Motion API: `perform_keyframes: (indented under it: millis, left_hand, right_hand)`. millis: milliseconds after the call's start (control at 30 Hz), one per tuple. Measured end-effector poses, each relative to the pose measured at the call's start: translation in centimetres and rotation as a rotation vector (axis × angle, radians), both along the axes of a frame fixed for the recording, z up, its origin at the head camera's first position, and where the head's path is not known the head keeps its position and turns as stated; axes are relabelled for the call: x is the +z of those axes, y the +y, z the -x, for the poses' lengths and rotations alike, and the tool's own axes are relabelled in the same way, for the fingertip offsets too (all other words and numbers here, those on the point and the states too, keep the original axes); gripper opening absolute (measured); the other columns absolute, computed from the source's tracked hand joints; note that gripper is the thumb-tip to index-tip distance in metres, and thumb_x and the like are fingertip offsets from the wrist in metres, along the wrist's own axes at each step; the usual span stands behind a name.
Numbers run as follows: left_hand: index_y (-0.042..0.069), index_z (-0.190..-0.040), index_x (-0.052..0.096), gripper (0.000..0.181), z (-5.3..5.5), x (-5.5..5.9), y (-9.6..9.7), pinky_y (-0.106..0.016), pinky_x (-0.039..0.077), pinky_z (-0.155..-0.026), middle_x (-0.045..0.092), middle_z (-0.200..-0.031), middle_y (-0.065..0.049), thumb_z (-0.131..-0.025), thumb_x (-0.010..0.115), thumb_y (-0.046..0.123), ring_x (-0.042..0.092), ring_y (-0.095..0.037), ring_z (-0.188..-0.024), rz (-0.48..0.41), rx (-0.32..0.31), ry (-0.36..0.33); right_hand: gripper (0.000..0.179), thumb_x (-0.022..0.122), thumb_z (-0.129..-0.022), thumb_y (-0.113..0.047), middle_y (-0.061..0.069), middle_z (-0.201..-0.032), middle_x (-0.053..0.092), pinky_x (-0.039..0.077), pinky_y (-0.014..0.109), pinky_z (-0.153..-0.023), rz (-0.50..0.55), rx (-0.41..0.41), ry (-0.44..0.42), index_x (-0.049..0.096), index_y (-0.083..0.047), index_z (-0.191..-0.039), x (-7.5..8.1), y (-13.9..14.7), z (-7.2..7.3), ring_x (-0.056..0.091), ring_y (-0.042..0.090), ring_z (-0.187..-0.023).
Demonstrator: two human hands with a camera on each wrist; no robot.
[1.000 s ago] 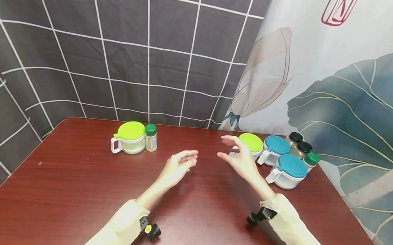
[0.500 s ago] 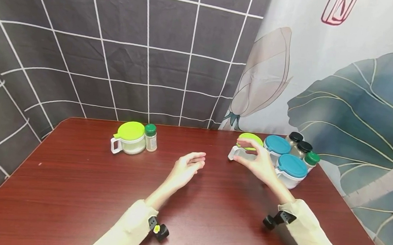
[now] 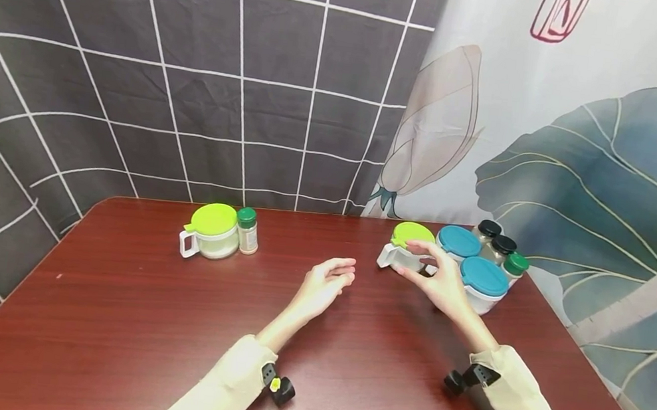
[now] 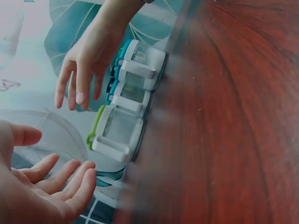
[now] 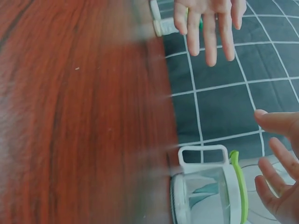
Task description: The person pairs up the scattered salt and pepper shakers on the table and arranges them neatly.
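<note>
Green-lidded jar (image 3: 411,234), right hand (image 3: 442,280) overlapping in head view, apart in right wrist's, grip wide

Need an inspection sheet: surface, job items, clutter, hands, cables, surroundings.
Surface: brown table, small pale speck at left.
Job items: near right hand, green-lidded jar, upright, lid on.
Clutter: right, two blue jars, two black-capped bottles, one green-capped bottle; left, second green-lidded jar beside green-capped shaker.
Hands: left hand above table, holding nothing; right hand, holding nothing.
Cables: nothing seen.
Surroundings: dark grid fabric; light floral fabric.
</note>
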State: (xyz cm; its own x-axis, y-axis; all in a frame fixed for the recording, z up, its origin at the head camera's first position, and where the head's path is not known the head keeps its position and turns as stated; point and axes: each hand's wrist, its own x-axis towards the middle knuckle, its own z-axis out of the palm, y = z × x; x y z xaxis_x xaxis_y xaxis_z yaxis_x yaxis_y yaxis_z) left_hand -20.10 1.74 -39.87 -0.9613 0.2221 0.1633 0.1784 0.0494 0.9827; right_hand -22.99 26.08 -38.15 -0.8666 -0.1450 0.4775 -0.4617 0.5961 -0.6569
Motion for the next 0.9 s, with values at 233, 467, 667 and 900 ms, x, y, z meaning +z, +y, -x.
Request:
perform_keyframes:
  millis: [233,467,667,900]
  left_hand:
    - [-0.003,-0.122,0.062,0.034,-0.5,-0.9,1.0,-0.038,0.055,-0.088,0.067,-0.116,-0.022,-0.091,0.058,0.011,0.067,-0.031,-0.106,0.136,-0.03,0.028]
    - [-0.001,-0.122,0.062,0.034,-0.7,-0.8,1.9,-0.04,0.053,-0.092,0.068,-0.117,-0.019,-0.091,0.059,0.014,0.067,-0.03,-0.106,0.162,-0.048,0.048]
    - [0.0,-0.122,0.062,0.034,-0.2,-0.8,2.8,-0.038,0.054,-0.09,0.068,-0.116,-0.019,-0.091,0.059,0.013,0.068,-0.03,-0.103,0.195,-0.069,0.073]
    - [0.003,-0.121,0.064,0.033,0.6,-0.5,4.0,-0.035,0.055,-0.087,0.069,-0.115,-0.018,-0.09,0.061,0.015,0.069,-0.028,-0.1,0.218,-0.078,0.058]
  right_hand:
    - [0.047,0.08,-0.076,-0.008,0.015,-0.111,0.069,0.05,0.014,-0.082,0.031,-0.023,0.063,0.063,-0.008,-0.12,-0.6,1.3,-0.3,0.06,0.003,-0.099]
    - [0.049,0.08,-0.077,-0.012,0.01,-0.113,0.067,0.055,0.022,-0.083,0.039,-0.069,0.027,0.062,-0.01,-0.122,-0.5,2.5,-0.8,0.057,-0.006,-0.098]
    - [0.05,0.08,-0.076,-0.006,0.013,-0.112,0.068,0.045,0.009,-0.084,0.048,-0.086,0.072,0.062,-0.008,-0.122,-0.2,3.5,-0.8,0.053,-0.012,-0.099]
    - [0.05,0.079,-0.077,-0.006,0.014,-0.109,0.067,0.046,0.011,-0.085,0.022,-0.108,0.083,0.061,-0.009,-0.124,0.2,4.9,-0.7,0.055,-0.007,-0.097]
